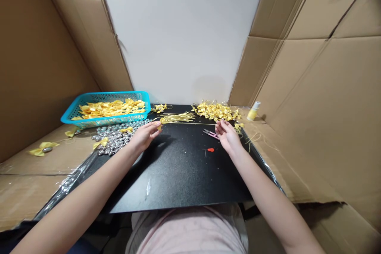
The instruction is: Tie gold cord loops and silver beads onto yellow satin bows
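My left hand (145, 135) pinches a small yellow ribbon bow (160, 124) above the black table. A thin gold cord (190, 123) runs taut from there to my right hand (228, 136), whose fingertips are closed on its other end. Just beside the right hand, partly covered by it, lie pink-handled thread snips (210, 133). Beyond the cord is a bundle of cut gold cords (178, 117). A heap of silver beads (114, 137) spreads next to my left hand, with a few yellow bows on it.
A blue basket (71, 116) of yellow bows stands back left. A pile of corded bows (214, 110) lies back right, near a small bottle (253, 111). A red piece (210, 149) lies on the black tabletop (178, 174). Cardboard walls (327, 99) enclose both sides.
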{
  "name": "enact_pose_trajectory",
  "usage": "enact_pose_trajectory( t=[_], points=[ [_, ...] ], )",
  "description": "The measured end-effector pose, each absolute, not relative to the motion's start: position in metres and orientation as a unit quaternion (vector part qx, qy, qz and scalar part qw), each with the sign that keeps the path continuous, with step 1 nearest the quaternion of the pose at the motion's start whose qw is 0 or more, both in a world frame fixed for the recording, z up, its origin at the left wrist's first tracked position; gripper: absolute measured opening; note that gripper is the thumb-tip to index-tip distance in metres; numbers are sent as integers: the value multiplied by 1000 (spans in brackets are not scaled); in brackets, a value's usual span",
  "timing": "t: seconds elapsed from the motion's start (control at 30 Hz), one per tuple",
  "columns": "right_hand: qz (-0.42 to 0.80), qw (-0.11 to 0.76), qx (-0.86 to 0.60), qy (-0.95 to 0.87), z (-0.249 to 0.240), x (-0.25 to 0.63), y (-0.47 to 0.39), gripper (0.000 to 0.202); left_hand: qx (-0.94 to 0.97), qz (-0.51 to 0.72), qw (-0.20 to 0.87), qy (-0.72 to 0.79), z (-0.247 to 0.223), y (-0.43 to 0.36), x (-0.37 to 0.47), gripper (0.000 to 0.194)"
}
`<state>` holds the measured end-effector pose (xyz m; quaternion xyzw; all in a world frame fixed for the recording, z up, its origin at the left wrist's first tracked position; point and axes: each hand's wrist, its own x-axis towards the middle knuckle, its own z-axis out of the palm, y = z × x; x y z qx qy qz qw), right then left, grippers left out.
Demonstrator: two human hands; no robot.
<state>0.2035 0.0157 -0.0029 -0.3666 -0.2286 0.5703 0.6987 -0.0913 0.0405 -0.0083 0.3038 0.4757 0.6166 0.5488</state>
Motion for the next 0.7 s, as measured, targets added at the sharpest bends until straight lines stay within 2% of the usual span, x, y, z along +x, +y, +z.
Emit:
enact_pose_trajectory(
  t=[0.33, 0.7],
  points=[
    [531, 714, -406, -208, -13, 207, 20, 16, 321, 577, 573, 486, -1, 35, -86, 10],
    [510, 707, -430, -236, -14, 207, 21, 17, 331, 554, 623, 441, -2, 36, -88, 23]
  ],
)
